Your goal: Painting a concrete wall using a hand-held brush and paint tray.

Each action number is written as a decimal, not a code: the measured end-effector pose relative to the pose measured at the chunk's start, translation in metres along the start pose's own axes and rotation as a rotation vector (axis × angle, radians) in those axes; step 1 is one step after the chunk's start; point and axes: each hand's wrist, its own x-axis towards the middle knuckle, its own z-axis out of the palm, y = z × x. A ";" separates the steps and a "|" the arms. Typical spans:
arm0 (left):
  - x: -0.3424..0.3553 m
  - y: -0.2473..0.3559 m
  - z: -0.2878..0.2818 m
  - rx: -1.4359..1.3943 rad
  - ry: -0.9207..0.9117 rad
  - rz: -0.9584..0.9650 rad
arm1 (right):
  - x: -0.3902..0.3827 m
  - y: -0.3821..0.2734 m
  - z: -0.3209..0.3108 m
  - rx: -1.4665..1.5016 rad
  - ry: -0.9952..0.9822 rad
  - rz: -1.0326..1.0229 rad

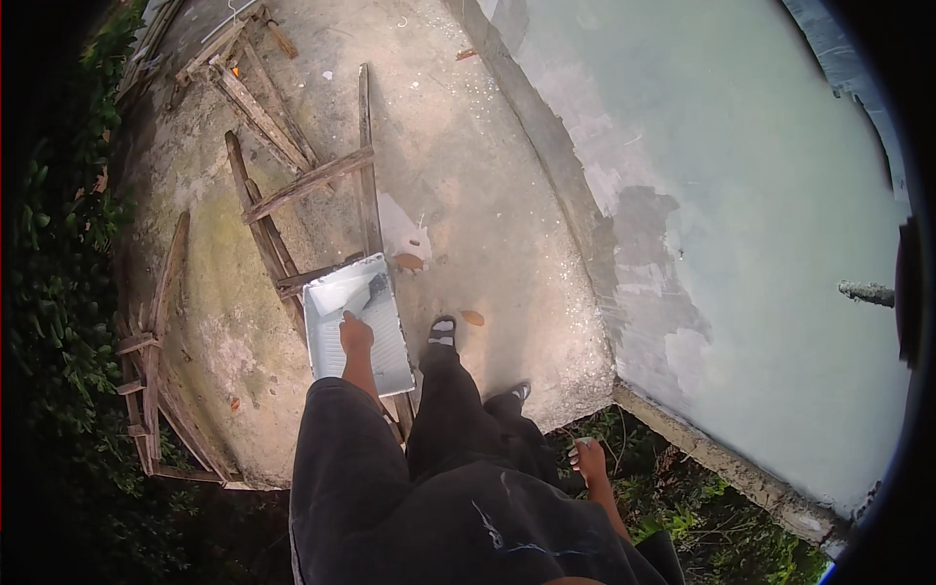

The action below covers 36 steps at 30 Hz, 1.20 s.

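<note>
My left hand (357, 334) is closed round a short, pale, flat-headed tool (357, 302), its head down in the paint tray (395, 366). Whether it is a brush or a scraper I cannot make out. The tray is white and rectangular, with a ridged slope at its near end and whitish paint at its far end. It rests on a wooden ladder-like frame (367, 185). My right hand (590, 460) hangs low by my right side, holding nothing that I can see. Its fingers are loosely bent and slightly apart, with pale smears on them.
On the right stands a pale green wall (760, 244) with bare grey patches along its lower part. Weathered wooden frames (258, 107) lie on the stained concrete floor (468, 175). Another wooden frame (156, 380) is at the left edge, beside green plants (58, 292). The floor ends near my feet.
</note>
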 end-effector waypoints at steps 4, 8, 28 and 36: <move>-0.016 -0.002 -0.005 -0.010 0.044 0.009 | -0.002 0.011 -0.005 0.029 0.016 -0.009; -0.036 0.015 -0.011 -0.083 0.193 0.053 | 0.002 0.029 -0.009 0.112 0.035 -0.053; -0.432 0.304 0.044 -0.316 -0.413 1.307 | 0.003 -0.023 -0.090 0.803 -0.141 -0.397; -0.539 0.333 0.145 -0.313 -0.539 1.497 | -0.005 -0.004 -0.161 1.307 -0.098 -0.483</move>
